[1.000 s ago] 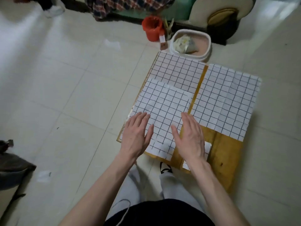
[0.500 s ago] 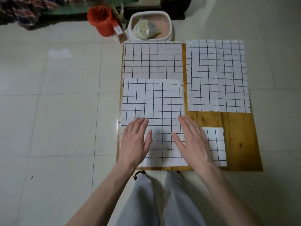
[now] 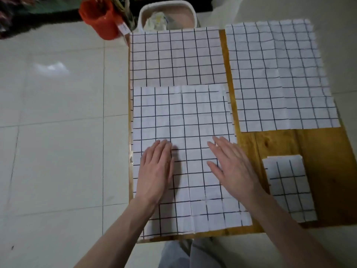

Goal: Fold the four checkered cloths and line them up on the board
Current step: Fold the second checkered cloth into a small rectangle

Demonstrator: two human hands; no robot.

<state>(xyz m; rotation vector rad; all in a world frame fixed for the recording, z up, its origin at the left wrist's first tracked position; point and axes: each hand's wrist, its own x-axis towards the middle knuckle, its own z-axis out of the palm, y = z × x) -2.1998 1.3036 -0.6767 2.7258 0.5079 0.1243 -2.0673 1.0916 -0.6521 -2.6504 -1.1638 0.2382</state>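
We find both hands flat, fingers straight, on the near-left checkered cloth (image 3: 183,132): left hand (image 3: 156,173), right hand (image 3: 233,169), set apart. Four cloths lie on the wooden board (image 3: 318,147); only the small cloth (image 3: 289,186) at near right is folded.

A home floor, probably a living room: pale tiles (image 3: 58,132), an orange bucket (image 3: 98,18), a white basin (image 3: 143,16).
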